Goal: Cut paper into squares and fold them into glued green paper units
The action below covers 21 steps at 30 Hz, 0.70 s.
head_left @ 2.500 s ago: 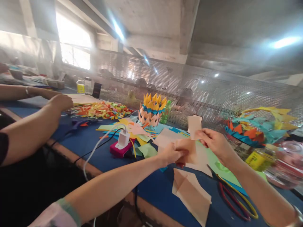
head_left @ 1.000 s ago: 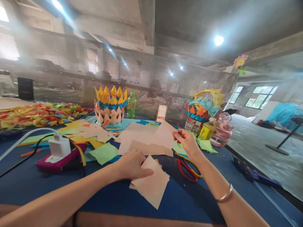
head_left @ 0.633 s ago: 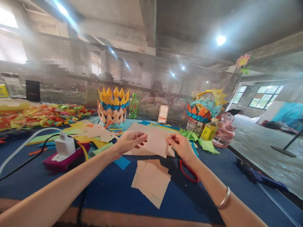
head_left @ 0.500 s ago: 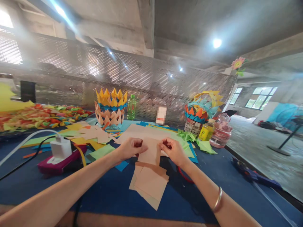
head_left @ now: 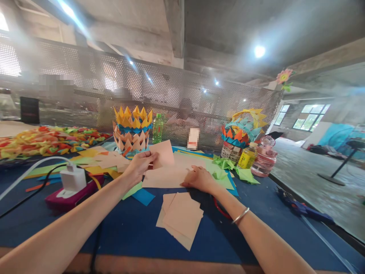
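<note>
Left hand (head_left: 138,164) pinched a small peach paper square (head_left: 163,153), raised just above the desk (head_left: 122,228). Right hand (head_left: 199,179) lay flat w/ fingers loose, pressing a larger peach sheet (head_left: 165,177). Paper stack (head_left: 180,217) sat nearer the body, btwn both hands, closer to the right.

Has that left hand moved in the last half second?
Yes. The left hand, pinching a peach paper piece, has lifted up and leftward, away from the peach paper stack, toward the paper crown.

Bearing on blue table (head_left: 128,232): peach paper stack (head_left: 180,217), coloured sheets (head_left: 216,173), magenta power strip (head_left: 70,193), paper baskets (head_left: 132,127), bottles (head_left: 247,156).
</note>
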Tool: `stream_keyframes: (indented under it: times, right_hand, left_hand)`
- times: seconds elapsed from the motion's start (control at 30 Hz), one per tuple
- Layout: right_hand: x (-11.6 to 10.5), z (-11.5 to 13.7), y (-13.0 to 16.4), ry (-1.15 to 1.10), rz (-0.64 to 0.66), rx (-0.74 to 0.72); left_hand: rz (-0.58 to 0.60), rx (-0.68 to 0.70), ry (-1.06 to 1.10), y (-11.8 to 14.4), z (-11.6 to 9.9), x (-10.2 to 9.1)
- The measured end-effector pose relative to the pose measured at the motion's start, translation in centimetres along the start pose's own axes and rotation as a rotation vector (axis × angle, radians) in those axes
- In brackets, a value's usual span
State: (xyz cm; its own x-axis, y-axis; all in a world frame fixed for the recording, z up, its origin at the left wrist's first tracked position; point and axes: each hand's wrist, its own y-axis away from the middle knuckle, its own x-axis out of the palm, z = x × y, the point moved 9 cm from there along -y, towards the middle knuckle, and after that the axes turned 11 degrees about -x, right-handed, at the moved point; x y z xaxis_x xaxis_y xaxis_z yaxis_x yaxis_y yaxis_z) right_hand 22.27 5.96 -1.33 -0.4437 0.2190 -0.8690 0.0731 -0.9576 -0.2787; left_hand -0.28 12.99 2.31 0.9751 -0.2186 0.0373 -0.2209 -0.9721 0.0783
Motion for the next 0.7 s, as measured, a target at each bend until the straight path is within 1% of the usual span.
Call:
stream_keyframes:
  times: [0.13, 0.2, 0.27, 0.33, 0.47, 0.6, 0.7]
  right_hand:
    - [-0.2, -0.4, 0.0, -0.051, 0.003, 0.017]
    - [-0.7, -0.2, 0.0, -0.091, -0.034, -0.007]
    - [-1.6, 0.0, -0.1, -0.13, -0.112, -0.032]
    - [-3.0, -0.2, 0.0, -0.171, -0.219, -0.045]
    - [-4.9, -1.5, 0.5, -0.273, -0.389, -0.038]
    - [-5.6, -3.0, 1.2, -0.319, -0.484, -0.002]
    - [-6.0, -3.3, 1.7, -0.337, -0.522, 0.008]
  left_hand:
    - [0.009, 0.006, 0.028, 0.0, 0.0, -0.2]
    - [0.006, 0.017, 0.035, -0.1, -0.1, -0.4]
    - [-0.011, 0.031, 0.041, -0.3, -0.1, -0.7]
    - [-0.025, 0.04, 0.045, -0.6, 0.0, -1.1]
    - [-0.003, 0.021, 0.063, -0.9, 0.4, -1.0]
    - [0.087, -0.037, 0.107, -0.7, 0.8, 0.2]
    - [0.128, -0.064, 0.154, -0.4, 0.9, 0.9]
